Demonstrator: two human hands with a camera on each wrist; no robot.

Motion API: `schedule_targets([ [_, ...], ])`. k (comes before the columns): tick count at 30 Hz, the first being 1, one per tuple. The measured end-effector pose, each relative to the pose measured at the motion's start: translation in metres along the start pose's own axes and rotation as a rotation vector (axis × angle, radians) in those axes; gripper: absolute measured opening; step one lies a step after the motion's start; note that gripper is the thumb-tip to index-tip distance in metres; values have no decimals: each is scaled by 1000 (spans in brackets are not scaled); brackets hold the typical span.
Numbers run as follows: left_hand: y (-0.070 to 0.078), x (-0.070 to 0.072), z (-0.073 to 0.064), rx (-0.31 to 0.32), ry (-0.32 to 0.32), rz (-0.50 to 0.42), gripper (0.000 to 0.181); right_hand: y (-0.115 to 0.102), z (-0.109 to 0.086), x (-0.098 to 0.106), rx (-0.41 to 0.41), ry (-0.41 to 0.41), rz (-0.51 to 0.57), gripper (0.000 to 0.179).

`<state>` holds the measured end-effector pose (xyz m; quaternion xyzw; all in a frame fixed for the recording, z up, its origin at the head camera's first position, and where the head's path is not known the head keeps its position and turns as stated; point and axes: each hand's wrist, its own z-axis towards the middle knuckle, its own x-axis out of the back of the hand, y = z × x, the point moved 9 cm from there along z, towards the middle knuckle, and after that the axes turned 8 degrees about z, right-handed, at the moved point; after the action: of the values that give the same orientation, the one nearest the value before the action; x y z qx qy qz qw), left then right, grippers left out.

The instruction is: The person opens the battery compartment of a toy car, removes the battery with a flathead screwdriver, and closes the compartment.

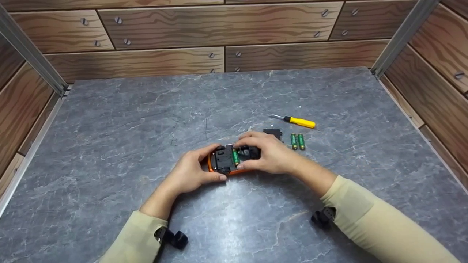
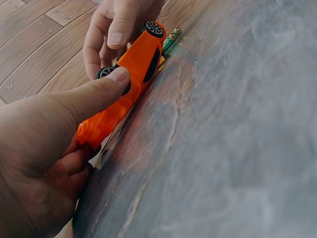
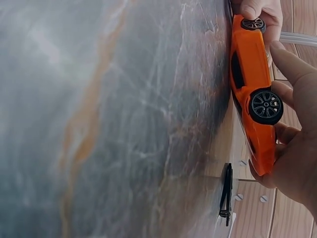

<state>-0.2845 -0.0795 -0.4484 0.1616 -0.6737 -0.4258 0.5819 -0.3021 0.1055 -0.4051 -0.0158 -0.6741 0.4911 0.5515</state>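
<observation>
An orange toy car (image 1: 221, 159) lies upside down on the table, its black underside facing up and its battery compartment uncovered. My left hand (image 1: 190, 171) grips one end of the car, thumb on the near side and fingers on the far side. Across the compartment, a green battery (image 1: 236, 157) sits between the thumb and fingertips of my right hand (image 1: 272, 153), which pinches it by its ends. Part of the compartment is hidden under that hand. The car's orange side (image 3: 252, 64) and black wheels show in the right wrist view.
Just behind my right hand lies a black battery cover (image 1: 272, 133). Two more green batteries (image 1: 301, 141) stand side by side to its right. Farther back is a screwdriver (image 1: 301, 122) with a yellow handle. A tiny pale bit (image 1: 271, 125) lies near the cover.
</observation>
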Motion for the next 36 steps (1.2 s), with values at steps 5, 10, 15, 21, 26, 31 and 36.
schedule_targets([
  [5,-1,0,0,-1,2,-2,95,-3,1,-1,18,5,-15,53],
  [10,0,1,0,-9,2,-9,95,-4,2,-2,19,5,-22,51],
  [15,-1,1,0,-12,2,-10,94,-4,3,-3,25,6,-24,49],
  [21,0,0,0,0,-3,-22,94,-5,3,-2,40,21,-21,47],
  [26,0,-1,0,8,-8,-20,94,-2,3,-2,18,26,-26,46],
  [31,-1,-1,1,6,-7,-21,94,0,4,-4,13,26,-34,45],
  [36,-1,-1,0,2,-8,-15,94,1,4,-5,7,22,-36,43],
])
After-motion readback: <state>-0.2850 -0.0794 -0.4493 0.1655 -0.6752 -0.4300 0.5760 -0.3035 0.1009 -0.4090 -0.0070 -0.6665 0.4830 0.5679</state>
